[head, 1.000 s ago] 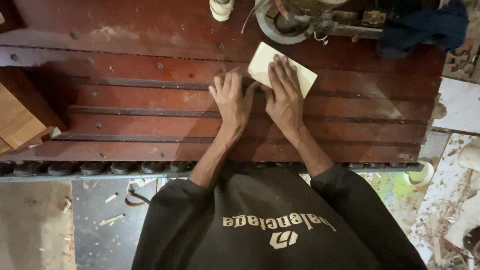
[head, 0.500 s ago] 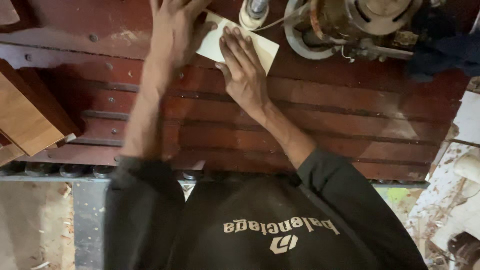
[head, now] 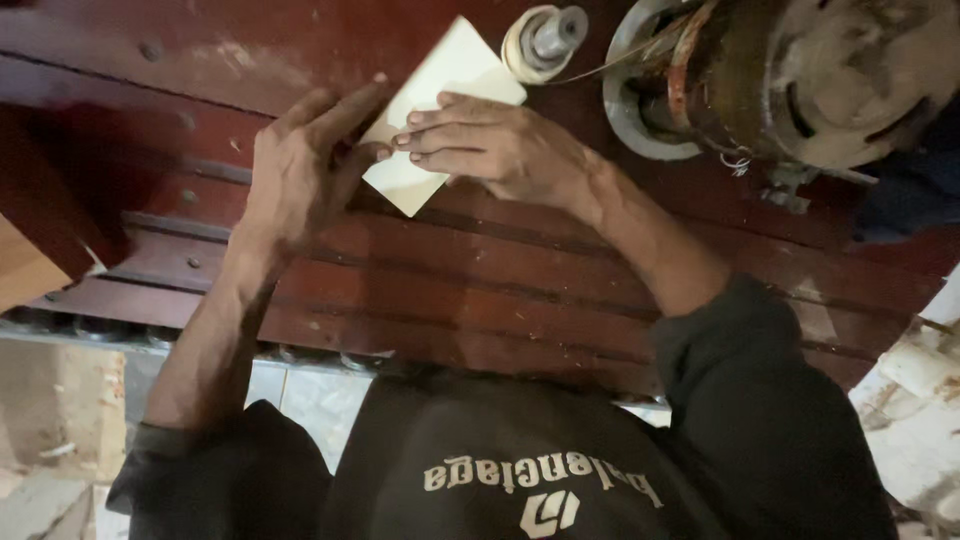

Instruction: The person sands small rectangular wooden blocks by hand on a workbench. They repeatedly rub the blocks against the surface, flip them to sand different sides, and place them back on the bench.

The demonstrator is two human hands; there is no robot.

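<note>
A pale cream rectangular sheet (head: pixel 450 75) lies tilted on a dark red wooden panel (head: pixel 480 270) with long raised ribs. My left hand (head: pixel 300 175) is at the sheet's left edge, fingers stretched over it and thumb at its lower edge. My right hand (head: pixel 505 150) lies flat across the sheet's lower part, fingers pointing left and nearly meeting the left fingertips. Both hands cover much of the sheet. My dark sleeves and dark shirt fill the bottom of the view.
A white spool with a metal shaft (head: pixel 540 40) stands just right of the sheet. A large round rusty metal machine (head: pixel 790 80) sits beyond it, with dark blue cloth (head: pixel 910 190) beside it. A pale wooden block (head: pixel 25 275) is at the left, and the dusty floor (head: pixel 60 400) lies below.
The sheet and both hands have moved up the panel toward the spool and machine. My left hand came from above the sheet down to its left edge.
</note>
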